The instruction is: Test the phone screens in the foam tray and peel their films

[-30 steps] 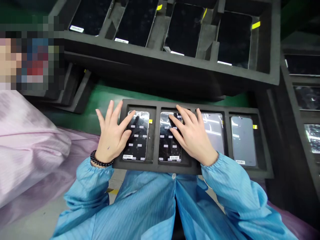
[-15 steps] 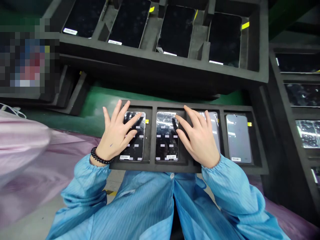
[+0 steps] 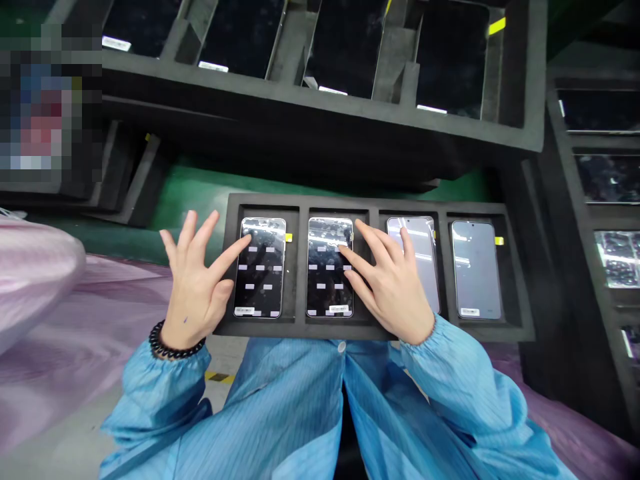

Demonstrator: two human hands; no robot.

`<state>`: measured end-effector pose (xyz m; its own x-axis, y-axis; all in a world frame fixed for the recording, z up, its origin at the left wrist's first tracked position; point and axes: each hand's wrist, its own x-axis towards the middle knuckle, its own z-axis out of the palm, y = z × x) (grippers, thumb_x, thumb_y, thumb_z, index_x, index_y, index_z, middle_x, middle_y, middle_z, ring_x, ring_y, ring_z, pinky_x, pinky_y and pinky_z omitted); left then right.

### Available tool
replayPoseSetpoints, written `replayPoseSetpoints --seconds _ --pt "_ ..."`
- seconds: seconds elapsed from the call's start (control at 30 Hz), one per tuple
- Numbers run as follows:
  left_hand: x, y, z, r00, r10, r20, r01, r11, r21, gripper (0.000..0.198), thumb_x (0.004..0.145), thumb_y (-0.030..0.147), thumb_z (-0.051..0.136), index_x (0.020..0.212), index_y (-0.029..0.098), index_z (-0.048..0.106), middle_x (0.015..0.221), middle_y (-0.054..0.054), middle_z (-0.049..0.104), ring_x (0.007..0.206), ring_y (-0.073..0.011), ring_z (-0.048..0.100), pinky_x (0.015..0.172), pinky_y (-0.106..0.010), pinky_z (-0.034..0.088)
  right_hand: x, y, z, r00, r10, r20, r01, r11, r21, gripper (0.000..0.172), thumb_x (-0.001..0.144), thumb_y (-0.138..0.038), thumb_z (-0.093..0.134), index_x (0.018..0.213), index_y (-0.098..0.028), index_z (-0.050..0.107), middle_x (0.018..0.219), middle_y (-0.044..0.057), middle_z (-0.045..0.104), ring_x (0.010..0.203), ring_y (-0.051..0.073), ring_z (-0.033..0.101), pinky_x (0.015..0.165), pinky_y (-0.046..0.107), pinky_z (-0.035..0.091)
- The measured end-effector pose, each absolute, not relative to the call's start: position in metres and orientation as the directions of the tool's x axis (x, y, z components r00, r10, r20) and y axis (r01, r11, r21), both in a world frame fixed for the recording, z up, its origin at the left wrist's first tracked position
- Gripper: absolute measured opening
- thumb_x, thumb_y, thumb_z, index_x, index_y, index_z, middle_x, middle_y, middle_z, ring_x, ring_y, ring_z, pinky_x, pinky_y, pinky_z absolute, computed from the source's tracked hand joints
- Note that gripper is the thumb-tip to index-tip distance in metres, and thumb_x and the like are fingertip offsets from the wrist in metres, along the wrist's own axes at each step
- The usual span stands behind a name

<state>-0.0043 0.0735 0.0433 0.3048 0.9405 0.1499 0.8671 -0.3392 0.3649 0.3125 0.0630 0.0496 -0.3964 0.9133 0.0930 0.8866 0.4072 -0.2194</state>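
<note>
A black foam tray (image 3: 295,327) lies across my lap with phones set in its compartments. The leftmost phone (image 3: 260,277) has a lit dark screen with small pale rectangles; my left hand (image 3: 197,287) is spread beside it, index fingertip over its upper left. On the second phone (image 3: 327,273), showing the same pattern, the fingertips of my right hand (image 3: 393,280) rest near the right edge, fingers apart. My right hand partly covers the third phone (image 3: 413,233), which has a pale grey screen. The rightmost phone (image 3: 476,273), also grey, lies untouched. Neither hand holds anything.
Ahead stands a larger black foam tray (image 3: 500,130) with several dark-screened phones and yellow tabs. More phones (image 3: 615,177) sit in a rack at the right. Pink fabric (image 3: 40,287) is at the left, over a green surface (image 3: 200,190).
My left hand has moved left, off most of the leftmost phone. My right hand has shifted slightly left and down, its index finger lower on the second phone. The view has shifted slightly.
</note>
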Motion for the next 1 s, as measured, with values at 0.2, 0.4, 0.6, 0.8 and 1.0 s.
replayPoseSetpoints --seconds 0.2,0.4,0.6,0.8,1.0 --pt "-0.011 0.059 0.041 0.305 0.942 0.14 0.876 -0.335 0.346 0.056 0.106 0.054 0.021 0.144 0.039 0.059 0.173 0.012 0.015 0.16 -0.0427 0.014 0.13 -0.068 -0.001 0.299 0.071 0.046 -0.478 0.875 0.075 0.85 0.483 -0.212 0.04 0.106 -0.033 0.045 0.14 -0.019 0.06 0.164 0.018 0.041 0.142 0.033 0.048 0.12 0.071 0.031" --pt "-0.014 0.063 0.033 0.343 0.939 0.038 0.886 -0.336 0.32 0.051 0.104 0.052 0.034 0.15 0.039 0.052 0.175 0.001 0.013 0.161 -0.0439 0.007 0.123 -0.078 -0.003 0.296 0.07 0.049 -0.501 0.857 0.121 0.82 0.514 -0.251 0.037 0.107 -0.033 0.044 0.135 -0.019 0.062 0.163 0.018 0.043 0.143 0.033 0.048 0.122 0.07 0.03" --pt "0.001 0.072 0.031 0.458 0.889 0.031 0.84 -0.443 0.312 0.055 0.103 0.054 0.035 0.156 0.038 0.043 0.176 -0.001 0.004 0.161 -0.0416 0.004 0.123 -0.077 -0.003 0.3 0.058 0.054 -0.506 0.849 0.15 0.795 0.527 -0.3 0.032 0.106 -0.031 0.046 0.131 -0.021 0.064 0.161 0.017 0.045 0.144 0.03 0.048 0.124 0.068 0.028" --pt "-0.004 0.064 0.037 0.456 0.88 0.133 0.812 -0.473 0.344 0.057 0.104 0.057 0.028 0.156 0.039 0.041 0.175 0.0 0.009 0.161 -0.0415 0.007 0.123 -0.078 -0.003 0.293 0.057 0.046 -0.563 0.821 0.1 0.772 0.565 -0.293 0.038 0.107 -0.037 0.045 0.139 -0.023 0.061 0.164 0.017 0.041 0.146 0.031 0.046 0.121 0.071 0.029" --pt "-0.02 0.046 0.034 0.388 0.91 0.146 0.842 -0.414 0.346 0.049 0.105 0.051 0.033 0.148 0.042 0.053 0.174 0.006 0.015 0.161 -0.0406 0.01 0.124 -0.077 -0.004 0.297 0.056 0.043 -0.549 0.821 0.154 0.767 0.569 -0.296 0.036 0.107 -0.034 0.046 0.136 -0.021 0.062 0.163 0.018 0.043 0.145 0.031 0.047 0.122 0.071 0.027"
